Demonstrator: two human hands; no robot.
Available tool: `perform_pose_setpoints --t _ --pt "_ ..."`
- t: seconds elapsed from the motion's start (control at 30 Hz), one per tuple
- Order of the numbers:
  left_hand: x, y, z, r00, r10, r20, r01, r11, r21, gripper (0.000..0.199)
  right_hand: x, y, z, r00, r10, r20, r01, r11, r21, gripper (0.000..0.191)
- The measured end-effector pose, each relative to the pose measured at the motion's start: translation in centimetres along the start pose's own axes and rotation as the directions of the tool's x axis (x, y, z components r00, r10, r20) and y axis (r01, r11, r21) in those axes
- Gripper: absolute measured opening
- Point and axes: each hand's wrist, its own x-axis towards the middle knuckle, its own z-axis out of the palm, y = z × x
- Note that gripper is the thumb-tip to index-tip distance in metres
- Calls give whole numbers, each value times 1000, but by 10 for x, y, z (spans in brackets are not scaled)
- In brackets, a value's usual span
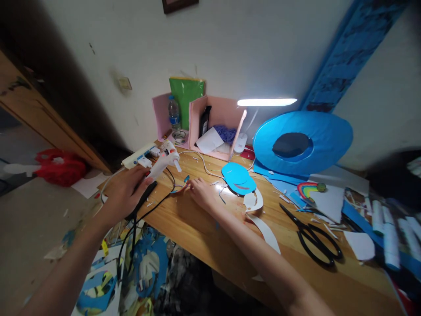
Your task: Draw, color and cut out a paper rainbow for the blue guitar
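My left hand [130,188] is closed around the lower end of a white glue gun [161,166], whose nozzle points down to the right. A dark cord runs near it. Over the wooden table [204,237], my right hand [200,193] pinches a small rainbow-coloured piece [183,187] with a bluish tip; my fingers partly cover it. Right of that hand lie a blue paper cutout [238,177] with rounded lobes and white curved paper scraps [265,232].
Black scissors [317,241] lie at the right beside a finished-looking rainbow piece [311,190]. A large blue ring [332,140] leans by the wall. A power strip [140,156], pink divider [217,153] and lamp [267,102] stand at the back. Paper scraps litter the floor.
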Motion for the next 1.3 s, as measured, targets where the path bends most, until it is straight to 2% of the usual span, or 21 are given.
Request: perform_pose_setpoints --t 0.23,0.4,0.53,0.63,0.73,0.87,1.0,1.17,1.27,1.3 --pt "-4 -4 -1 1000 -6 18 6 1000 4 37 11 1 -4 994 -34 99 48 990 -135 14" --pt "-4 -2 -2 999 2 53 -2 1000 -5 35 22 7 -1 991 -52 126 70 987 -144 11" --pt "-5 -4 -5 999 -23 31 23 1000 8 35 28 8 -7 996 -26 82 33 996 -78 10" --pt "-5 -7 -9 999 -52 14 51 998 25 35 30 8 -19 999 15 48 -16 1000 22 17" --pt "-4 -11 -11 997 -72 14 71 997 37 37 28 10 -36 994 60 92 -73 987 141 20" --pt "2 -16 -9 998 -55 43 53 998 43 41 16 14 -68 965 91 244 -157 951 266 18" --pt "15 -13 3 994 3 106 -8 999 51 42 -8 20 -112 916 93 390 -224 925 307 16" --pt "39 -7 41 985 71 160 -85 993 86 30 -52 25 -178 852 151 501 -314 914 258 15" --pt "52 -7 67 979 92 180 -114 987 115 23 -94 24 -224 802 161 576 -349 908 233 28" --pt "55 -7 75 979 91 181 -115 985 129 24 -111 24 -239 814 159 559 -327 920 216 33"
